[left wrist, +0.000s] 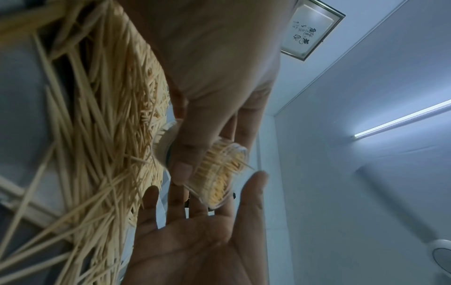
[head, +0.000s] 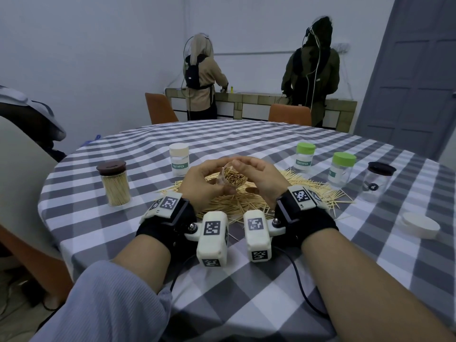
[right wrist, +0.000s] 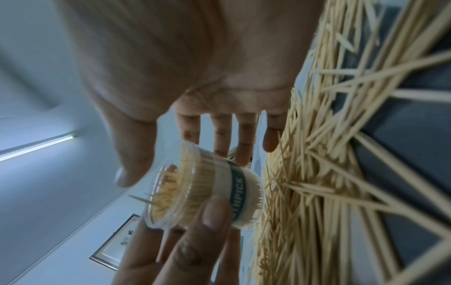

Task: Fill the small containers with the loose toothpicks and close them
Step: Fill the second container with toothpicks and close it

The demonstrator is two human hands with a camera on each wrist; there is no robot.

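The left hand (head: 201,180) holds a small clear jar (head: 230,180) by its side, thumb and fingers curled round it. The jar is tipped, lid off, full of toothpicks. It sits just above the pile of loose toothpicks (head: 246,206) on the bench (head: 246,280). The right hand (head: 262,177) is beside the jar mouth, fingers straight and loose, holding nothing.

A clear, glossy plastic container (right wrist: 195,192) holds pale, matt wooden toothpicks, and more loose toothpicks (head: 246,206) of the same dry bare wood lie heaped on the bench (head: 246,280), which is covered in soft, matt grey-and-white checked cloth. Nearby jars have smooth plastic lids: green (head: 344,157), cream (head: 179,148) and a dark brown lid (head: 111,167). A paper-like label (right wrist: 238,192) bands the container.
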